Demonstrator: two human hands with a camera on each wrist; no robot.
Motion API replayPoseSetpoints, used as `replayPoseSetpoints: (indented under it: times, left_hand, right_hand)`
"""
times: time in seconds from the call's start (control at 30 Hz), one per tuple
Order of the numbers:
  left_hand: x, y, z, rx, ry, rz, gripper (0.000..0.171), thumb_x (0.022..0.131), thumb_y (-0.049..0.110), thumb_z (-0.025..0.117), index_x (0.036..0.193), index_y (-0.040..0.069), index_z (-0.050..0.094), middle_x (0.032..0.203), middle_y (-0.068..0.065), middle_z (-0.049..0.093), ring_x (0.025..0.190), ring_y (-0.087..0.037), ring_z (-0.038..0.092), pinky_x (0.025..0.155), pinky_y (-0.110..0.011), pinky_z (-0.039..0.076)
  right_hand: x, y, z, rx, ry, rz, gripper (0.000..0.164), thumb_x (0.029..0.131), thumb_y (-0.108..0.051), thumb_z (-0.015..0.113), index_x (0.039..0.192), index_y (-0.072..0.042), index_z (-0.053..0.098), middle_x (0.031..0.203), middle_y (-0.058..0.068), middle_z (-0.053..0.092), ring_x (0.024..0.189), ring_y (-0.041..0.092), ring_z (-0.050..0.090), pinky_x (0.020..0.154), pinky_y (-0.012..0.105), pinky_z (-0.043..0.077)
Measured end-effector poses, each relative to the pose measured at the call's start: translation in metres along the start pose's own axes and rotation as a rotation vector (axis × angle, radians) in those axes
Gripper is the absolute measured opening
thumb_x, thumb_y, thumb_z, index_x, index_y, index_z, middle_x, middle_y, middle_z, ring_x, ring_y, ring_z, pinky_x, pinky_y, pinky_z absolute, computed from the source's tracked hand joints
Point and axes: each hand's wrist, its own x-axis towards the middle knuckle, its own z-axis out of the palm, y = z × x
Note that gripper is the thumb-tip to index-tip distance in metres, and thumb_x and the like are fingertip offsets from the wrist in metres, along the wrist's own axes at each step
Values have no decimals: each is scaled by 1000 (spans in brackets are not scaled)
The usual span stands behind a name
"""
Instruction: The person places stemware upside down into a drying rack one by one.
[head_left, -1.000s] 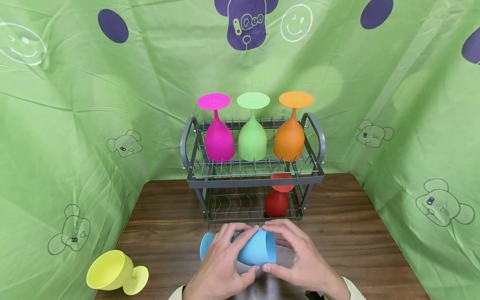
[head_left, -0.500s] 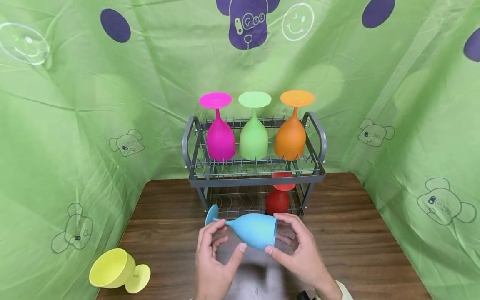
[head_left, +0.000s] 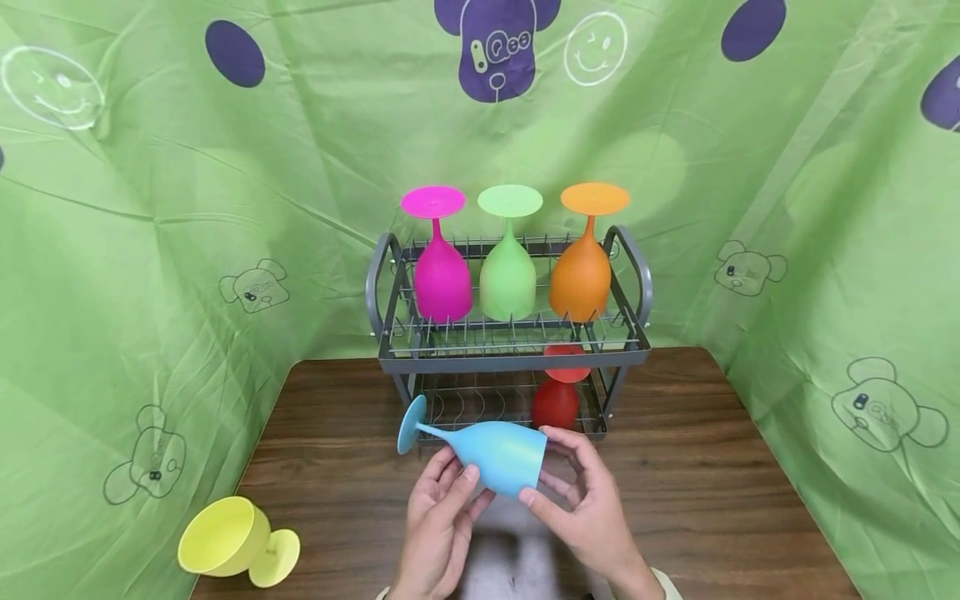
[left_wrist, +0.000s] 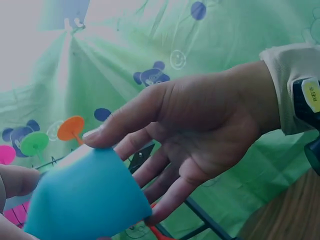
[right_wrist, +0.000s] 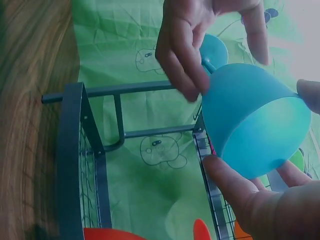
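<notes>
A light blue plastic goblet (head_left: 501,457) is held sideways in front of the rack, its base to the left and its mouth to the right. My left hand (head_left: 442,521) grips the bowl near the stem, thumb on the near side and index finger on the far side. My right hand (head_left: 588,500) pinches the rim, with thumb and fingers spread across the mouth. From the right wrist camera, the hollow inside of the blue goblet (right_wrist: 267,135) shows. The left wrist view has the right hand (left_wrist: 195,115) with its thumb on the bowl's edge.
A two-tier dark metal dish rack (head_left: 517,364) bears upside-down goblets: magenta (head_left: 442,287), green (head_left: 507,287) and orange (head_left: 580,283) on top, red (head_left: 555,404) below. A yellow goblet (head_left: 225,537) lies on the wooden table (head_left: 337,467) at the left. Green cloth (head_left: 322,167) surrounds the table.
The blue goblet has risen from low over the table and tilted, its base now higher. My left hand moved off the bowl toward the stem, then onto the bowl's lower part again.
</notes>
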Motion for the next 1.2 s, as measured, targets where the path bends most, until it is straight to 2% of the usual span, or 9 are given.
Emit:
replayPoseSetpoints:
  times: [0.1, 0.27, 0.57, 0.73, 0.83, 0.93, 1.03, 1.2]
  left_hand:
    - [2, -3, -2, -15, -26, -21, 65, 105, 4, 59, 157, -10, 22, 148, -16, 50, 132, -23, 59, 107, -47, 57]
    - [4, -5, -3, -27, -28, -25, 67, 105, 3, 59, 158, -11, 20, 150, -18, 48, 134, -24, 58, 106, -52, 56]
    - [7, -6, -2, -13, -24, -16, 67, 103, 1, 61, 157, -11, 24, 147, -18, 49, 130, -24, 60, 104, -48, 58]
    - [13, -8, -3, 26, -1, 0, 64, 100, 0, 66, 154, -7, 32, 142, -17, 52, 126, -23, 62, 102, -45, 60]
    - [19, -10, -4, 87, 43, 45, 63, 96, -3, 70, 151, -5, 39, 138, -17, 54, 125, -23, 63, 100, -40, 61]
    - [26, -12, -7, 199, 101, 137, 64, 90, -6, 76, 147, -6, 46, 136, -17, 57, 126, -23, 62, 100, -33, 61]
    - [35, -16, -10, 305, 154, 217, 66, 85, -8, 80, 144, -5, 51, 139, -18, 59, 126, -21, 62, 101, -28, 59]
    - [49, -25, -20, 460, 161, 340, 72, 81, -7, 85, 146, -2, 54, 145, -16, 58, 128, -22, 60, 104, -31, 58]
  right_hand:
    - [-2, 2, 3, 12, -6, 7, 69, 87, 12, 78, 148, 1, 48, 145, 22, 53, 128, 23, 61, 99, 36, 61]
    - [-4, 5, 5, 10, -1, 30, 68, 88, 11, 77, 148, 2, 46, 147, 21, 51, 128, 19, 60, 97, 37, 61]
    - [-3, 7, 2, -4, -7, 36, 69, 89, 9, 77, 149, 1, 46, 147, 20, 50, 129, 23, 60, 97, 37, 61]
    - [-3, 12, -5, -34, -3, 22, 70, 88, 9, 78, 149, -1, 46, 149, 19, 51, 130, 22, 60, 100, 34, 61]
    - [-2, 14, -10, -61, 16, 14, 70, 88, 9, 78, 149, 0, 45, 149, 17, 52, 132, 19, 59, 101, 34, 60]
    - [-1, 17, -16, -114, 53, 16, 69, 88, 7, 79, 149, 0, 46, 147, 13, 53, 132, 17, 59, 101, 34, 61]
    - [2, 21, -22, -172, 110, 38, 67, 88, 5, 81, 147, -4, 50, 145, 9, 56, 131, 14, 60, 100, 32, 61]
    - [8, 34, -35, -219, 200, 50, 63, 87, 5, 82, 143, -3, 54, 141, 6, 59, 127, 12, 62, 98, 30, 62]
